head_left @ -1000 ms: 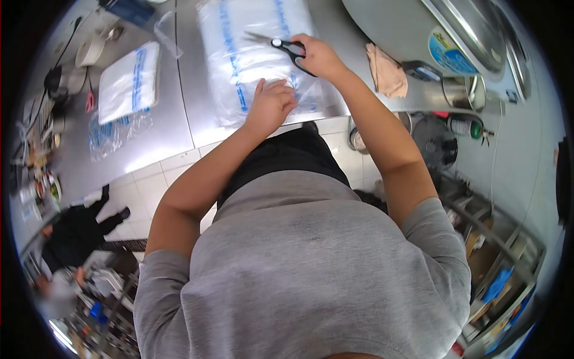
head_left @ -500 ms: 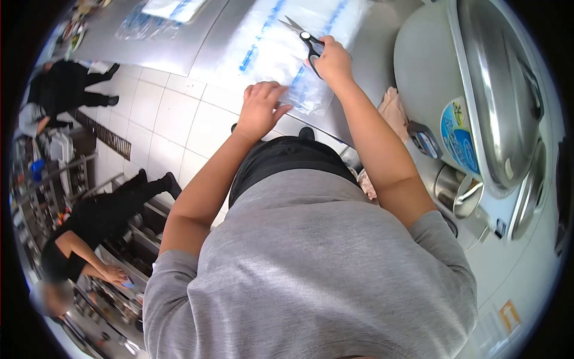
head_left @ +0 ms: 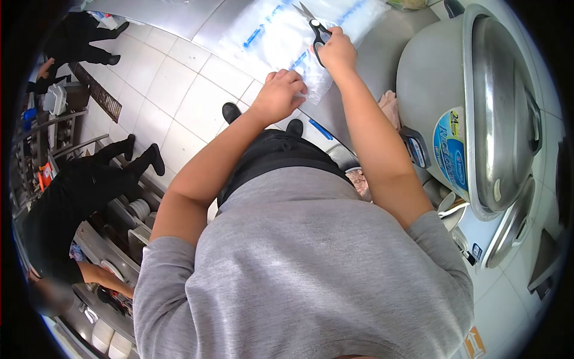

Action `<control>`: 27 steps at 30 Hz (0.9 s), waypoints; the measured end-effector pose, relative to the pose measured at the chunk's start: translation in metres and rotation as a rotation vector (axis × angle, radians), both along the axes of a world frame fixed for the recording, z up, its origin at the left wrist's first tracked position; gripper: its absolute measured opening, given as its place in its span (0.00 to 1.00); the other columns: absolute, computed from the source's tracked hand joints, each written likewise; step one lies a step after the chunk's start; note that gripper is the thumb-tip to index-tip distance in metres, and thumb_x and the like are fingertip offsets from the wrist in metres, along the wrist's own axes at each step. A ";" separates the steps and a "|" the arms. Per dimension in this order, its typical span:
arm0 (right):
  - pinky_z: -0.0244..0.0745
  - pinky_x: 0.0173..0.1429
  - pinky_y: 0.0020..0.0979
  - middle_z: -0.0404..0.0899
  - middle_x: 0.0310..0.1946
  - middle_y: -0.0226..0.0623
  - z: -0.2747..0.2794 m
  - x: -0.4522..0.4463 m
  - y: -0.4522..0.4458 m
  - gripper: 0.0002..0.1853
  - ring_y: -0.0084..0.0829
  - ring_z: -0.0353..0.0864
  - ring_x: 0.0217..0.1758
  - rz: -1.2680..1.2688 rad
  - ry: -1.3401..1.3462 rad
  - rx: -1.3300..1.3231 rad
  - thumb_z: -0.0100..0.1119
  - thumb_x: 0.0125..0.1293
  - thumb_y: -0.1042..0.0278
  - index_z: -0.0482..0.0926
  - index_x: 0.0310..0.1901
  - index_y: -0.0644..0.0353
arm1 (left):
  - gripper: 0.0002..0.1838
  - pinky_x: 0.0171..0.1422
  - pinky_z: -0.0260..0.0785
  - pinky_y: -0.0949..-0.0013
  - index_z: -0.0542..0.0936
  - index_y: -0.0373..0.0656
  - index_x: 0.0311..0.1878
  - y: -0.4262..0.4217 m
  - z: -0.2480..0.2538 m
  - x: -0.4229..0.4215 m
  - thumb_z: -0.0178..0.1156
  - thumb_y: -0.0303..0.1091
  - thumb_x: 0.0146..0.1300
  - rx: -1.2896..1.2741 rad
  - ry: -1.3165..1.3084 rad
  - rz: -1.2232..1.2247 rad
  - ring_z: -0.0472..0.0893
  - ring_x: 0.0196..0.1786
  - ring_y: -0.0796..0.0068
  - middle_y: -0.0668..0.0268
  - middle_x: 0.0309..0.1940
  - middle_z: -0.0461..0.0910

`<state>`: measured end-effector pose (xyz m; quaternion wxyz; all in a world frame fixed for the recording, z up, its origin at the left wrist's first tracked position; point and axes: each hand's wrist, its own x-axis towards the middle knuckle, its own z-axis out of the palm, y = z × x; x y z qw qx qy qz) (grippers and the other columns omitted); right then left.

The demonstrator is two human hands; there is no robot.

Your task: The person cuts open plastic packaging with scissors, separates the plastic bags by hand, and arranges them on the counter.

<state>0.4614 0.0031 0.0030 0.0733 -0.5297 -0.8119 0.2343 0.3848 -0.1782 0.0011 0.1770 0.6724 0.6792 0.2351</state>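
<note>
Black-handled scissors [head_left: 317,37] are in my right hand [head_left: 339,51], their blades parted and pointing away over a stack of clear plastic bags [head_left: 272,39] with blue printing. The stack lies on the steel table [head_left: 206,18] at its near edge. My left hand [head_left: 280,94] is at the stack's near corner, its fingers curled around or against the plastic edge. Whether it pinches a layer of the plastic is hidden.
To the right stands a large lidded metal pot [head_left: 433,90], with a pinkish cloth [head_left: 390,109] beside it. Two co-workers in black are at the left, one bending over a steel counter [head_left: 107,239]. A floor drain [head_left: 95,93] lies between.
The view has swung, so the table and bags sit higher in view and the pot shows more fully. My left hand has moved to the bags' near corner. The scissors remain in my right hand.
</note>
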 end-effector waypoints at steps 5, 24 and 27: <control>0.74 0.55 0.42 0.80 0.45 0.46 -0.003 0.000 0.001 0.28 0.46 0.80 0.51 0.005 0.004 0.006 0.69 0.53 0.57 0.74 0.55 0.57 | 0.08 0.59 0.60 0.57 0.82 0.49 0.41 0.003 0.000 0.013 0.65 0.35 0.57 0.008 -0.021 0.179 0.72 0.52 0.62 0.66 0.42 0.76; 0.74 0.53 0.43 0.79 0.45 0.53 0.011 0.010 -0.002 0.34 0.50 0.80 0.49 -0.055 -0.054 -0.020 0.74 0.49 0.52 0.72 0.52 0.65 | 0.05 0.52 0.66 0.61 0.78 0.45 0.35 -0.065 -0.006 0.017 0.64 0.31 0.56 0.079 -0.133 0.301 0.75 0.44 0.62 0.64 0.37 0.75; 0.75 0.51 0.40 0.79 0.43 0.51 0.005 0.018 -0.006 0.35 0.47 0.81 0.47 -0.037 0.092 0.057 0.74 0.49 0.53 0.71 0.53 0.66 | 0.18 0.42 0.70 0.67 0.77 0.40 0.42 -0.067 -0.020 0.023 0.69 0.44 0.58 -0.152 -0.631 0.766 0.76 0.40 0.72 0.63 0.38 0.75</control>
